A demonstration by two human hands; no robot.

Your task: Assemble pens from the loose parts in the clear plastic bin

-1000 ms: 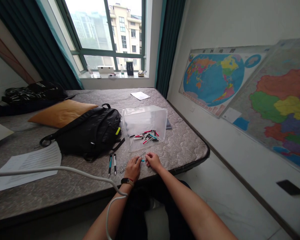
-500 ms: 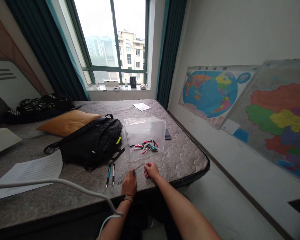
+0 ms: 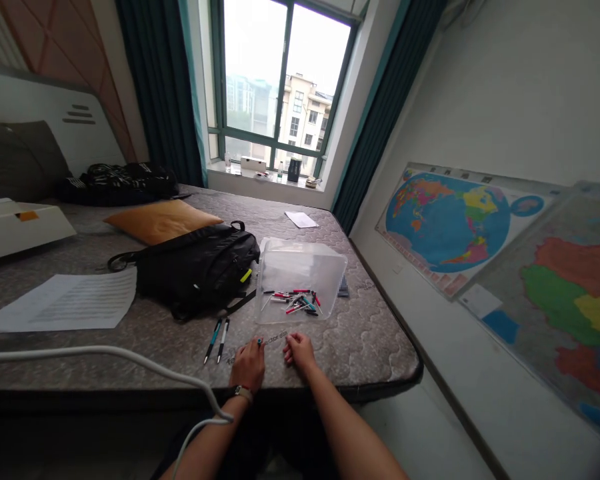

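Grip: your left hand [image 3: 249,365] pinches a teal-tipped pen [image 3: 259,341] at the bed's [image 3: 375,337] near edge; your right hand [image 3: 299,351] is curled, hold unclear. Two pens [image 3: 218,339] at left look done; many pieces [image 3: 295,301] lie in the bin [image 3: 305,263].

The left hand [image 3: 249,365] holds a teal-tipped pen [image 3: 259,341] over a grey quilted mattress [image 3: 375,340], just beyond it red, teal and black pens [image 3: 295,301] lie in a clear box [image 3: 305,267], and further left sits a black backpack [image 3: 195,267].

Single head-worn view, forward and down; left hand [image 3: 249,365] and right hand [image 3: 299,352] close below; window [image 3: 280,87] far ahead
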